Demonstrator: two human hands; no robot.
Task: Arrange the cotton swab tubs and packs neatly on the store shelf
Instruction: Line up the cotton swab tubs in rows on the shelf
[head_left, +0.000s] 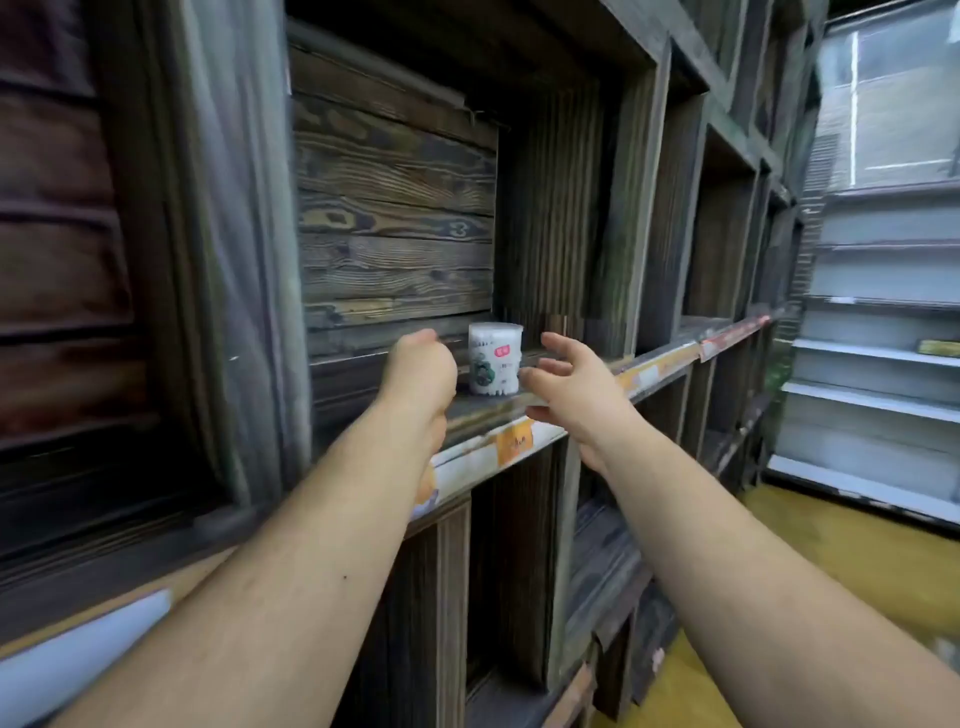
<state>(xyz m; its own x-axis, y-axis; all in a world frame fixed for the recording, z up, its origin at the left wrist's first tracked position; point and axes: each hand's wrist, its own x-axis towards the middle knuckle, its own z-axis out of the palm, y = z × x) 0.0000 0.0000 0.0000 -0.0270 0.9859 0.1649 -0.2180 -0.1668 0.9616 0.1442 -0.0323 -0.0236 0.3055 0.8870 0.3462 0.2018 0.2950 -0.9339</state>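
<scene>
Tub of cotton swabs, a small clear cylinder with a white printed label and a pink patch near the top, stands upright on a dark wooden shelf board, toward the front of an open cubby. It sits between two bare hands and neither plainly touches it. The left hand is just beside the tub's left side, seen from the back, its fingers curled under into a loose fist that holds nothing visible. The right hand is just beside the tub's right side, palm turned toward it, its fingers spread apart and lightly bent, the thumb low near the tub's base; whether a fingertip meets the tub cannot be told through the blur. Along the shelf's front edge runs a pale price strip with an orange label. The cubby's back is rough plank wall with strong grain, and more dark wooden compartments continue to the right. Far right stands a white metal shelving unit on a yellow floor.
</scene>
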